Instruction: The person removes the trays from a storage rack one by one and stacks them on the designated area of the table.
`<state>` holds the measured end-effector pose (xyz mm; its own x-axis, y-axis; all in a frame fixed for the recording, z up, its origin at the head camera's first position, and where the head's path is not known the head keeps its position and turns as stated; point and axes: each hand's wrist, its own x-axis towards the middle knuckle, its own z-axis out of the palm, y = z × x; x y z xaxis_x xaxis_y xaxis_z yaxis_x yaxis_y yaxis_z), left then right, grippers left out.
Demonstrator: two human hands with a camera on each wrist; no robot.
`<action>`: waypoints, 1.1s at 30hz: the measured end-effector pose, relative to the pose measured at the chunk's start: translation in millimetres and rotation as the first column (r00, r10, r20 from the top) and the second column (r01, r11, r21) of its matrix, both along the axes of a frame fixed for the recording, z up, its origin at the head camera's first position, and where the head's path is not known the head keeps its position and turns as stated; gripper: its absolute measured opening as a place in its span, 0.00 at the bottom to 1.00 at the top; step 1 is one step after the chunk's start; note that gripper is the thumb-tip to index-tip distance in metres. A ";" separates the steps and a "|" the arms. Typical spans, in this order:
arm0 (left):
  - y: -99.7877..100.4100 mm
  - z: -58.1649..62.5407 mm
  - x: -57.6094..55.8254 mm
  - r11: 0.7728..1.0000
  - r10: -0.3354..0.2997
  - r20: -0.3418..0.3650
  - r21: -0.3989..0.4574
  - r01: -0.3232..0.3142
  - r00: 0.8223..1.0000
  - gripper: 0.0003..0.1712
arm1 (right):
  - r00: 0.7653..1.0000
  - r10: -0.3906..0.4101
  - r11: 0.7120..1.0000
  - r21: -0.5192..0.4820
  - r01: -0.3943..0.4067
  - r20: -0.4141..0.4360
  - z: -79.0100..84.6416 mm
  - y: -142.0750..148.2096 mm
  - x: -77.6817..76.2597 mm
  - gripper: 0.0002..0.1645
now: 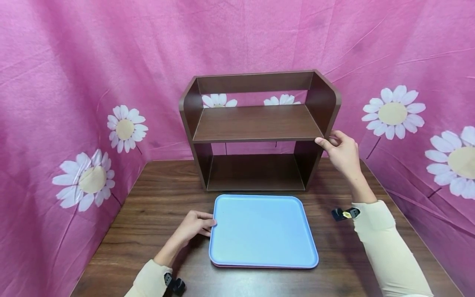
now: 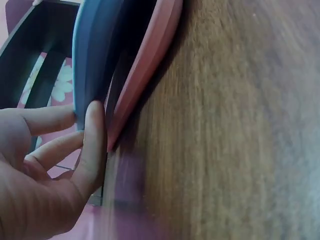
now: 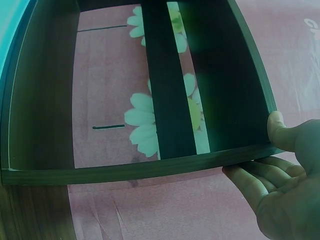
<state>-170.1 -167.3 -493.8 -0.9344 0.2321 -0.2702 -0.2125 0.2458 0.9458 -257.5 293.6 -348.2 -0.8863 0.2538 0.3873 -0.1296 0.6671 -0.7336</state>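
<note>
A light blue rectangular tray lies on top of a pink tray at the front of the table. My left hand pinches the blue tray at its left rim. In the left wrist view a dark gap shows between the two trays near the fingertips. Behind them stands a dark brown two-tier shelf, upright, with both its levels bare. My right hand grips the shelf's right side panel, thumb on the front edge and fingers along the outer face. In the right wrist view that panel passes between thumb and fingers.
The wooden table carries the shelf and the trays. A pink curtain printed with white daisies hangs around its back and both sides. The blue tray's back edge lies close in front of the shelf's base.
</note>
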 end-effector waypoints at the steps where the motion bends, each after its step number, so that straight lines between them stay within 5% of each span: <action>1: 0.8 0.8 0.6 0.999 0.003 -0.028 -0.038 -0.004 1.000 0.20 | 1.000 -0.004 1.000 0.003 0.004 -0.001 -0.2 0.1 -0.1 0.32; 10: 6.9 0.3 0.7 0.960 -0.013 -0.166 -0.279 -0.034 0.986 0.15 | 1.000 -0.005 1.000 0.023 0.005 -0.021 -1.8 -1.0 -0.6 0.29; 23: 6.4 0.8 -2.8 0.963 -0.048 -0.135 -0.271 0.010 0.990 0.24 | 1.000 -0.003 1.000 0.009 0.003 0.003 -1.7 -1.4 -0.6 0.30; 33: 5.6 1.5 -11.3 0.961 -0.026 -0.197 -0.274 -0.029 0.980 0.08 | 0.998 0.004 0.999 0.043 -0.001 -0.064 -5.0 -1.1 0.1 0.28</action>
